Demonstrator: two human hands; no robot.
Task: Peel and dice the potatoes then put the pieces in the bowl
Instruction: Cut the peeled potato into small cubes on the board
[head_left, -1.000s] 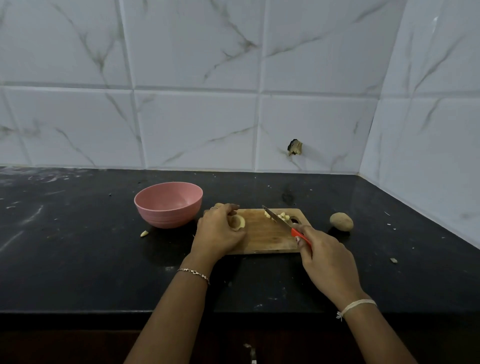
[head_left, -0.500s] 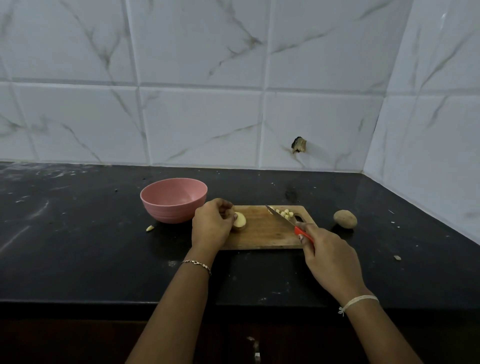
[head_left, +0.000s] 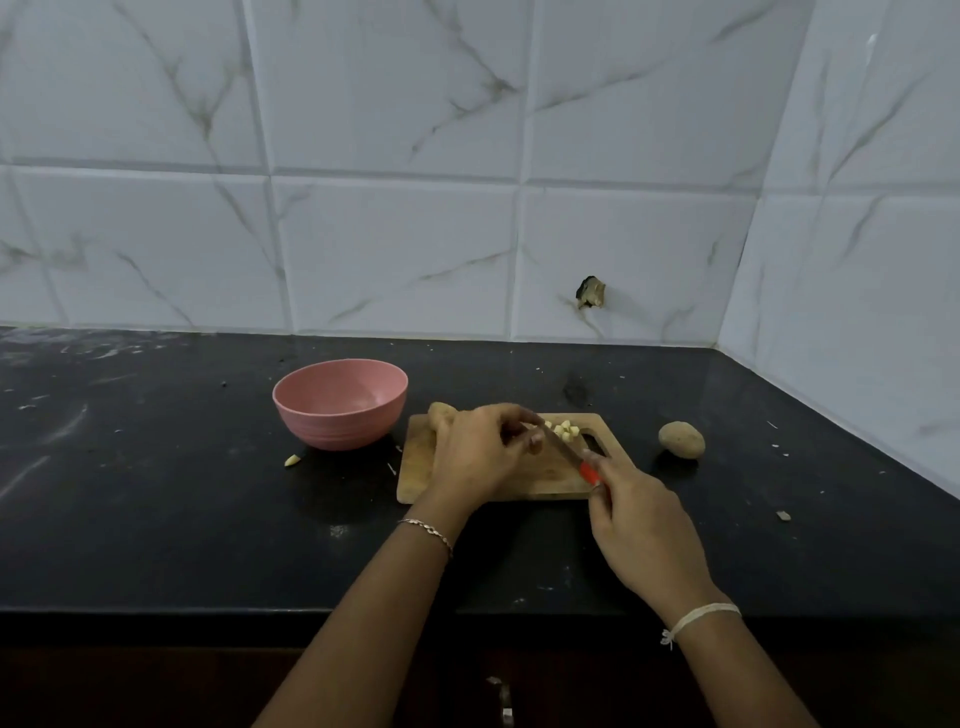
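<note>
Gripping the knife by its red handle, the right hand holds it over the near right part of the wooden cutting board, fingers wrapped round the handle. The blade slants up and to the left, and its tip reaches the fingers of the left hand.

The left hand hovers over the middle of the board with its fingers curled inward toward the blade. It is blurred, and whether it pinches a potato piece under those fingers cannot be told.

A small heap of pale diced potato pieces lies on the far side of the board, just beyond the blade and beside the board's handle slot. A potato shows at the board's far left corner, partly hidden behind the left hand. An unpeeled potato sits on the black tabletop, apart from the board on its right.

The pink bowl stands upright on the tabletop just left of the board. A single pale potato scrap lies on the tabletop at the bowl's near left side. A thin bracelet circles the left wrist and a white thread band the right.
</note>
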